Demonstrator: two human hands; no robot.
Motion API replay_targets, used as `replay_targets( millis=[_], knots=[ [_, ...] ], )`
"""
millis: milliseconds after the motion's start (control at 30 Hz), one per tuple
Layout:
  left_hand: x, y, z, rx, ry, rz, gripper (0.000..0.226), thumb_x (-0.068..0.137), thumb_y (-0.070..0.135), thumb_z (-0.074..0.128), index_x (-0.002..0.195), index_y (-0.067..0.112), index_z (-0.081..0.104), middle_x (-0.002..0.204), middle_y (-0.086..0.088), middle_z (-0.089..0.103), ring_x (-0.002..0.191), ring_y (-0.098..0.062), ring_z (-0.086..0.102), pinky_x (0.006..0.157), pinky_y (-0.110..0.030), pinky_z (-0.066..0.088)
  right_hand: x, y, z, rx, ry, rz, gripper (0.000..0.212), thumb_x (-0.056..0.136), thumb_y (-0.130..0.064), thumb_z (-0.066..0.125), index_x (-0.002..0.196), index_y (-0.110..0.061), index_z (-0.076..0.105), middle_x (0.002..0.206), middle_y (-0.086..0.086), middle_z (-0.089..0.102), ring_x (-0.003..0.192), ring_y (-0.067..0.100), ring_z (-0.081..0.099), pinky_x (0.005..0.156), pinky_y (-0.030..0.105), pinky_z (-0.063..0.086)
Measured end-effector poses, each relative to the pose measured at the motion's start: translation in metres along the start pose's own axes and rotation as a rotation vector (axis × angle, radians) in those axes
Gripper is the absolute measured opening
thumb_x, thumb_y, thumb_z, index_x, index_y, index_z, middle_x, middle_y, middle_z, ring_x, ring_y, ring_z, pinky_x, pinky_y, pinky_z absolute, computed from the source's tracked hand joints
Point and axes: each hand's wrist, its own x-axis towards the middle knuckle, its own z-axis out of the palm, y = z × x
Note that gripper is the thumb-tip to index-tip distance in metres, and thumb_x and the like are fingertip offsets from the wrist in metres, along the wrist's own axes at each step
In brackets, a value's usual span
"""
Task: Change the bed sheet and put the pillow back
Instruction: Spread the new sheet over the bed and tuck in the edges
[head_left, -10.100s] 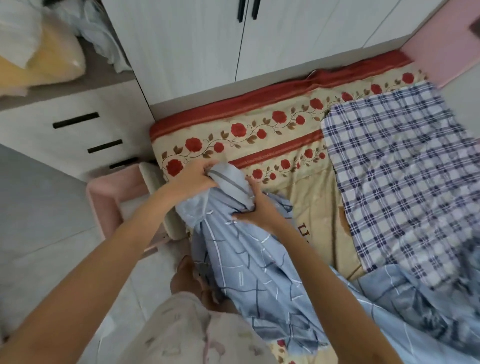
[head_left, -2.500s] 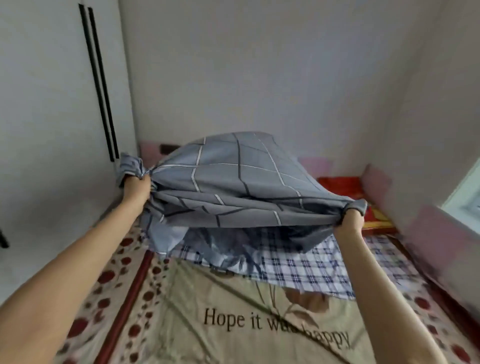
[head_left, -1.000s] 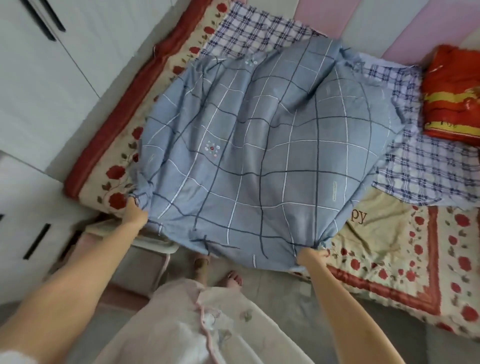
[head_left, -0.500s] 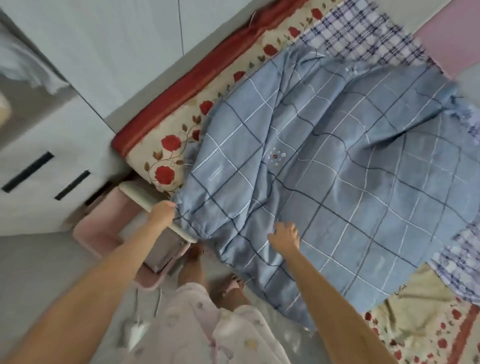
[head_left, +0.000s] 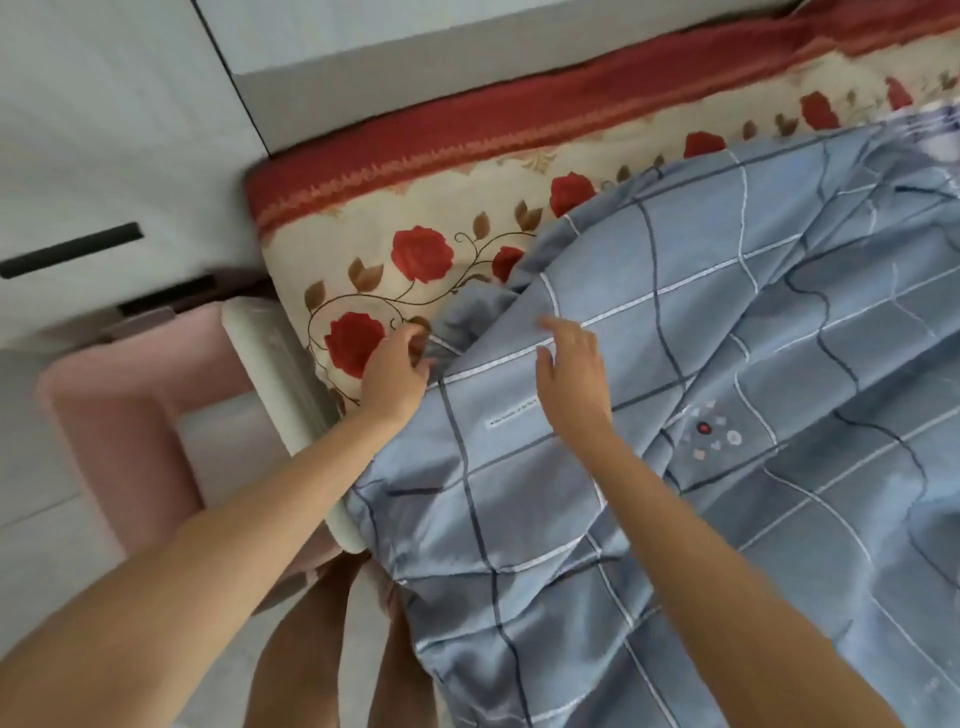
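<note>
Left hand (head_left: 397, 365) pinches the bunched corner of the blue-grey checked bed sheet (head_left: 737, 374), right at the bed's near edge. Right hand (head_left: 571, 370) is over the sheet just beside it, fingers loosely spread. The sheet lies rumpled across the rose-patterned mattress cover (head_left: 415, 218).

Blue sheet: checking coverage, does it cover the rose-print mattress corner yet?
No, the rose-print mattress corner lies bare left of the blue sheet.

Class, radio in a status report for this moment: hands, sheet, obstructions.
Left hand grips blue sheet edge; right hand open over it. Sheet short of the rose-print bedding corner. Nothing visible in the way.
</note>
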Motion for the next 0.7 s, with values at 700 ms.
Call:
replay_targets(
  millis=[700],
  knots=[
    [0.103,-0.012,-0.171,0.417,0.127,0.195,0.034,0.072,0.023,0.080,0.090,0.006,0.057,0.084,-0.015,0.060,0.089,-0.037,0.059,0.066,-0.038,0.039,0.221,-0.147,-0.002,0.086,0.052,-0.200,0.025,0.081,0.005,0.046,0.077,-0.019,0.041,0.077,-0.002,0.046,0.082,0.018,0.042,0.064,0.022,0.024]
  ],
)
